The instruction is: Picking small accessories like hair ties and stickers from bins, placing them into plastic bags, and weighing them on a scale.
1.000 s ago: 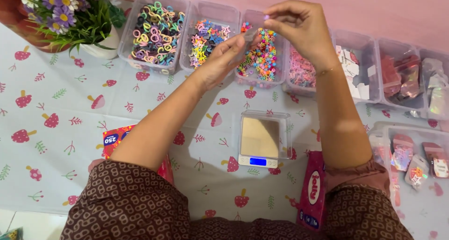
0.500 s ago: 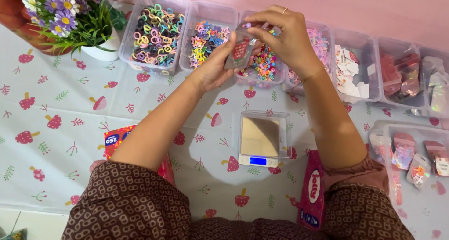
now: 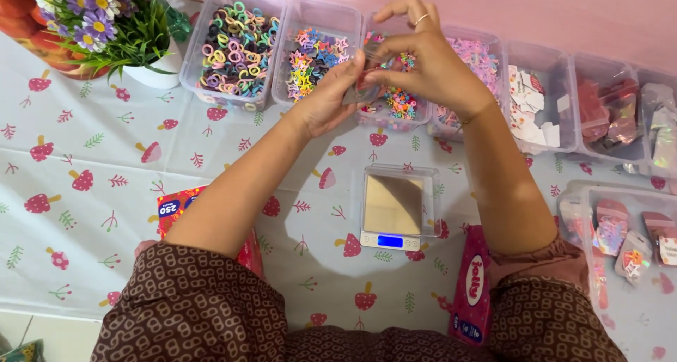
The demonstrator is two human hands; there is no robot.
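Person's own body, head view: two bare forearms, patterned sleeves, one ring.

Both sleeves (image 3: pixel 197 298) are dark brown cloth printed all over with small pale oval links set in rows; the cloth is pushed back near the elbows, bunched in soft folds, leaving the forearms bare. A pinkish inner cuff (image 3: pixel 525 260) shows at the edge of the right sleeve. The right hand (image 3: pixel 430 66) wears a thin pale ring (image 3: pixel 421 19) on one finger. The left hand (image 3: pixel 328 97) shows no ornament. Fingernails short and plain.
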